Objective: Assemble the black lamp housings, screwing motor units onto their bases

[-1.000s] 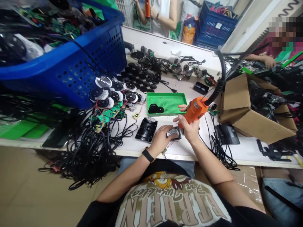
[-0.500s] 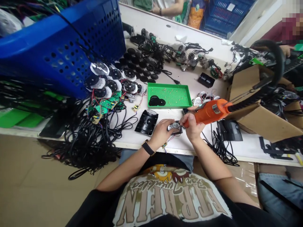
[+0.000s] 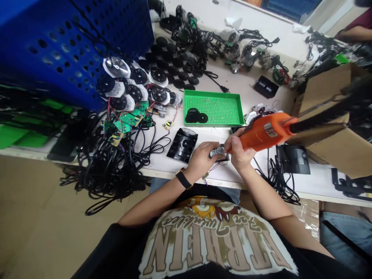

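White work counter [image 3: 314,190] carries a green perforated plastic tray [image 3: 203,91] and, just left of the work area, a black plastic panel [image 3: 183,144]. Left hand [image 3: 199,161], wearing a black-strapped wristwatch [image 3: 183,180], pinches a small round metal component [image 3: 217,152] over the counter, near its front edge; thin coloured wires [image 3: 215,167] trail from below it. Right hand [image 3: 240,149] closes around an orange electric screwdriver [image 3: 266,130]. Both hands stand close together, nearly touching, with the component between them. Screwdriver's long axis slants from upper right to lower left; its front end, hidden by the right hand, is directed toward the component.
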Demonstrator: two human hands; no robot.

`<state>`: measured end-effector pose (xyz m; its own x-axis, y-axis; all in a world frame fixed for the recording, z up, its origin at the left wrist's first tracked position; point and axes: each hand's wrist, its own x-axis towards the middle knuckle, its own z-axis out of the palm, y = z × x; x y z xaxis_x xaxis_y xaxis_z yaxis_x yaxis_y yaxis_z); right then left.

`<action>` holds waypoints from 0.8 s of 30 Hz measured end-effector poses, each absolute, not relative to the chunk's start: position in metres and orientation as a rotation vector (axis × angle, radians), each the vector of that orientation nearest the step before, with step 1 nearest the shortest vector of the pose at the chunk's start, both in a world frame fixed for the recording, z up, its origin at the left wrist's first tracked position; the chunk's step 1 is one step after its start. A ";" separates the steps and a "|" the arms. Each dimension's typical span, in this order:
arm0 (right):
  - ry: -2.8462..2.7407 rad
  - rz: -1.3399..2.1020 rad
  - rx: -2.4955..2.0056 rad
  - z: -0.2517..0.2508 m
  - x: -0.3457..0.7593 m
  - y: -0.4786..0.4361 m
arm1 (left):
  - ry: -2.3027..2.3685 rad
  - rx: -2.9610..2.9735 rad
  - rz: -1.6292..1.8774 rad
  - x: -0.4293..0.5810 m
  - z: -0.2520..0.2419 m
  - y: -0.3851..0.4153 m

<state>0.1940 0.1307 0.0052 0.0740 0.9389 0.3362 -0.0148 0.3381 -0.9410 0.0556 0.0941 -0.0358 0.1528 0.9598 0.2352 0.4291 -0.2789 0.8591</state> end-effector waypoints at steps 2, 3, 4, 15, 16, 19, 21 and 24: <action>-1.262 0.919 -0.949 0.008 0.192 0.131 | 1.335 1.812 1.059 0.056 -0.034 0.095; -1.257 0.921 -0.932 0.010 0.191 0.132 | 1.340 1.815 1.056 0.056 -0.033 0.095; -1.261 0.923 -0.921 0.013 0.191 0.132 | 1.344 1.818 1.058 0.056 -0.032 0.095; -1.125 0.933 -0.714 0.030 0.195 0.133 | 1.368 1.792 1.104 0.058 -0.035 0.094; -1.129 0.926 -0.704 0.030 0.195 0.133 | 1.367 1.792 1.104 0.058 -0.034 0.094; -1.137 0.912 -0.690 0.029 0.195 0.134 | 1.361 1.795 1.105 0.058 -0.033 0.094; -1.143 0.916 -0.703 0.029 0.195 0.134 | 1.358 1.798 1.103 0.058 -0.033 0.094; -1.158 0.932 -0.744 0.024 0.194 0.136 | 1.365 1.800 1.104 0.058 -0.033 0.093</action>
